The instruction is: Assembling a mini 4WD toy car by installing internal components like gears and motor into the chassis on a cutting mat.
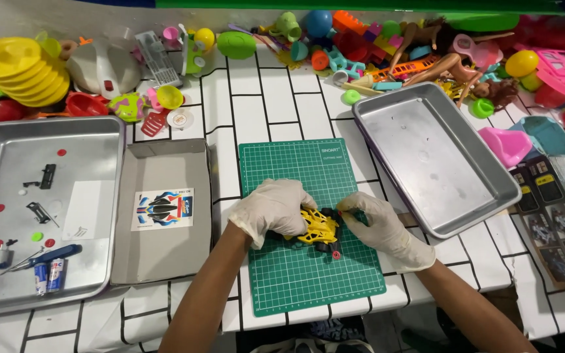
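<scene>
Hands: left hand, white-gloved, clasps the small yellow-and-black plastic toy car; right hand, also gloved, pinches its right end.
Toy car: resting on the green gridded cutting mat, mid-bench, partly assembled by the look of it.
Left of mat: shallow grey cardboard box lid with a sticker sheet, apparently unused; beyond it, a metal tray holding loose black parts, red discs, blue-handled screwdriver, batteries.
Right of mat: second metal tray.
</scene>
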